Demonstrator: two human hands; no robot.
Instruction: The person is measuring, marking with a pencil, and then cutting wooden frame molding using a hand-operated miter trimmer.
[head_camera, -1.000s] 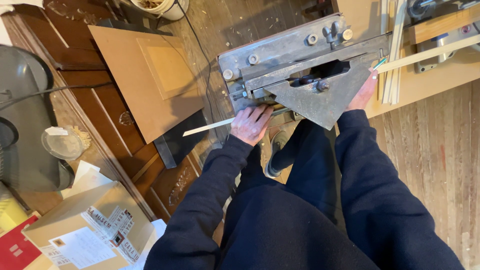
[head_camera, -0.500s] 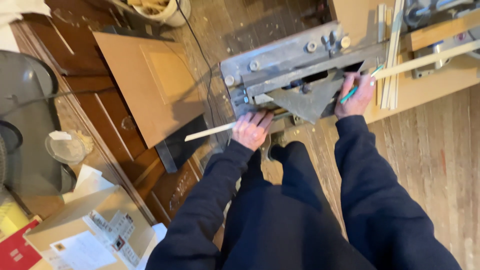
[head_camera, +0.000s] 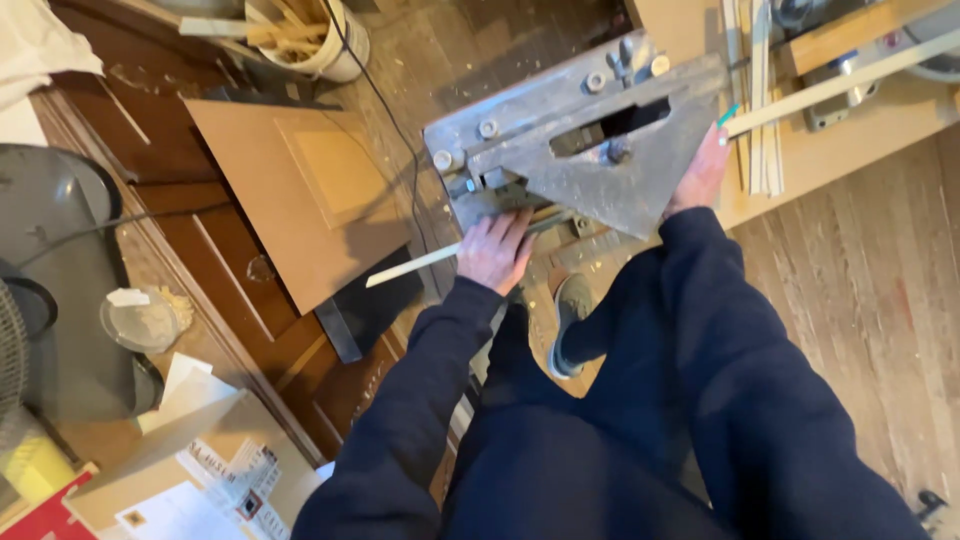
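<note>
Grey metal mitre trimmer (head_camera: 590, 150): left hand (head_camera: 495, 250) grasps a pale wood strip (head_camera: 420, 263) fed in, uncut; right hand (head_camera: 700, 170) grips a teal pencil (head_camera: 727, 114).

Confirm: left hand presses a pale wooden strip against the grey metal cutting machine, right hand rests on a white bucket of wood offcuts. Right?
Not quite. The head view shows the right hand at the far edge of the grey metal cutting machine, holding a small green tool, not on the white bucket of wood offcuts, which stands apart on the floor. The left hand does press the pale wooden strip against the machine.
</note>
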